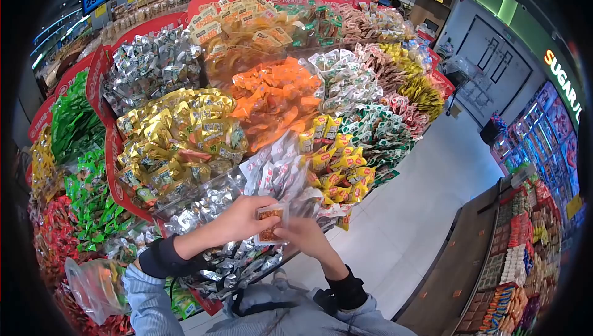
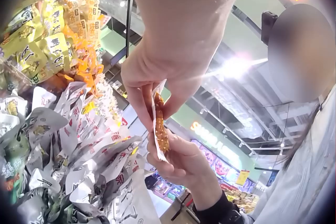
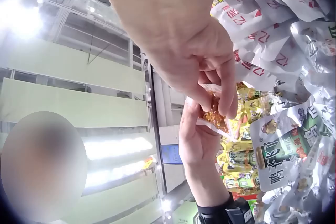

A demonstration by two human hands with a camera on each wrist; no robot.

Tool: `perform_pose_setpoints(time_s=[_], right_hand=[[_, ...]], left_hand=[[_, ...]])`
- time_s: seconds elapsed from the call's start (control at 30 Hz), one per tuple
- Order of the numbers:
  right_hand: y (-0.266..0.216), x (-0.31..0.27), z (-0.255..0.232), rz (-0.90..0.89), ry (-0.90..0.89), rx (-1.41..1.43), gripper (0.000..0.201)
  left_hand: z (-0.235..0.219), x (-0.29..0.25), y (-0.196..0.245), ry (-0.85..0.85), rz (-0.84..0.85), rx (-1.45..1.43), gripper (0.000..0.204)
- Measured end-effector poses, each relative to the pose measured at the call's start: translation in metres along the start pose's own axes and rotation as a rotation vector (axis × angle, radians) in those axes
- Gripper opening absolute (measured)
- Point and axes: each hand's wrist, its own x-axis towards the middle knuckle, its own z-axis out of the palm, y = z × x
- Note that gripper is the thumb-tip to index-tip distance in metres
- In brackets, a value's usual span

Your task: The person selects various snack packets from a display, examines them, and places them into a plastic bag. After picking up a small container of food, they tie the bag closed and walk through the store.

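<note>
A small clear-fronted packet (image 1: 270, 223) with reddish-brown, seed-flecked food is held between both hands, above the silver packets. My left hand (image 1: 245, 217) pinches its upper left part. The right hand (image 1: 307, 237) pinches the lower right edge. Edge-on in the left wrist view, the packet (image 2: 161, 124) shows a white back, with the left hand (image 2: 165, 71) above and the right hand (image 2: 184, 158) below. In the right wrist view the right hand (image 3: 197, 56) covers part of the packet (image 3: 214, 115), and the left hand (image 3: 199, 140) is beneath it.
White-and-red packets (image 1: 272, 172), yellow packets (image 1: 333, 163) and silver packets (image 1: 231, 265) fill bins around the hands. A clear plastic bag (image 1: 99, 286) with packets hangs by the left forearm. To the right are an aisle floor (image 1: 407, 225) and another snack shelf (image 1: 519, 255).
</note>
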Motion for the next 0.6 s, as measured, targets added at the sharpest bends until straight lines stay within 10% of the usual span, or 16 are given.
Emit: perform_pose_setpoints(time_s=[0.3, 0.6], right_hand=[[0.006, -0.004, 0.001, -0.029, 0.015, 0.169, 0.026], [-0.003, -0.005, 0.005, -0.136, 0.033, 0.303, 0.031]], left_hand=[[0.007, 0.008, -0.006, 0.189, 0.272, 0.012, 0.018], [0.001, 0.013, 0.007, 0.182, 0.166, -0.018, 0.019]])
